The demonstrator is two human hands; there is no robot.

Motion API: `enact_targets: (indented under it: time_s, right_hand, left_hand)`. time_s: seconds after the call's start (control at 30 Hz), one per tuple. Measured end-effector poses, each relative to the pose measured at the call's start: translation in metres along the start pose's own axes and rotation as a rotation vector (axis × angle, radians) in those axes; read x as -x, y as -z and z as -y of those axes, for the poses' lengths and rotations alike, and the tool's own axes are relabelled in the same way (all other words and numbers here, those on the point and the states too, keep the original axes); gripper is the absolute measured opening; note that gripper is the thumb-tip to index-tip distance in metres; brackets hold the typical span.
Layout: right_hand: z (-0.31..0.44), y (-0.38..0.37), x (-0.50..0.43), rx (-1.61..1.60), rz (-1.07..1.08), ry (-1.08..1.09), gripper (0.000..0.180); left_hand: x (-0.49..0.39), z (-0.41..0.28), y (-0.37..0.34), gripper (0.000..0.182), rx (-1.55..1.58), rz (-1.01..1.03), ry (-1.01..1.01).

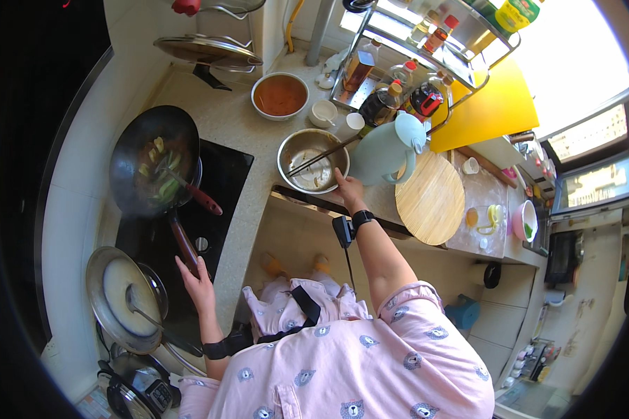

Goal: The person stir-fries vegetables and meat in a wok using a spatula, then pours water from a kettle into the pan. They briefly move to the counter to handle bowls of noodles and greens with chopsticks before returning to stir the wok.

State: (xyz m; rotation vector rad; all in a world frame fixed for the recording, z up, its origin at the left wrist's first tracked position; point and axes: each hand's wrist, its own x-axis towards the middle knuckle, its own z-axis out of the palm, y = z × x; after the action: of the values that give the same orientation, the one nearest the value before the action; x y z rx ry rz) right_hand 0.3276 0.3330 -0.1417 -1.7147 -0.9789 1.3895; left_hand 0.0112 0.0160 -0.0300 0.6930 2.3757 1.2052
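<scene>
My right hand (350, 191) grips the near right rim of a stainless steel bowl (314, 178), thumb on the inside. Brown residue marks the bowl, and a pair of dark chopsticks (322, 157) leans in it. My left hand (199, 287) is at the end of the wooden handle (183, 241) of a black wok (123, 157), fingers apart; firm contact is not clear. Steam rises from green and pale yellow food pieces (165, 180) in the wok. A spatula with a red-brown handle (204, 200) rests in it.
A second pan (97, 293) with whitish liquid and a ladle (144, 317) sits nearer on the black cooktop (230, 183). Beside the steel bowl stand a pale blue kettle (382, 152), a round wooden board (430, 199) and a bowl of reddish-brown liquid (280, 97). Bottles crowd a metal rack (472, 78).
</scene>
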Motion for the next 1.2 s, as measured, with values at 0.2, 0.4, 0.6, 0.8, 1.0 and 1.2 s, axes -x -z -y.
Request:
enact_targets:
  time_s: [0.2, 0.4, 0.6, 0.8, 1.0, 1.2]
  right_hand:
    - [0.017, 0.002, 0.045, -0.062, 0.132, 0.086, 0.046]
    - [0.063, 0.064, 0.13, 0.055, 0.338, 0.09, 0.044]
    - [0.079, 0.204, 0.203, -0.126, 0.446, 0.047, 0.039]
    - [0.056, 0.38, 0.263, -0.201, 0.181, 0.022, 0.037]
    - [0.008, 0.537, 0.311, -0.266, -0.291, 0.047, 0.039]
    - [-0.042, 0.672, 0.332, -0.322, -0.772, 0.076, 0.041]
  left_hand:
    - [0.01, 0.014, 0.002, 0.069, -0.024, -0.086, -0.132]
    - [0.028, -0.009, 0.01, 0.069, -0.104, -0.309, -0.146]
    - [0.091, -0.073, -0.021, 0.059, -0.062, -0.441, -0.318]
    - [0.192, -0.158, -0.131, 0.049, 0.253, -0.117, -0.573]
    - [0.305, -0.253, -0.269, 0.043, 0.427, 0.523, -0.574]
    - [0.425, -0.321, -0.376, 0.029, 0.44, 1.035, -0.685]
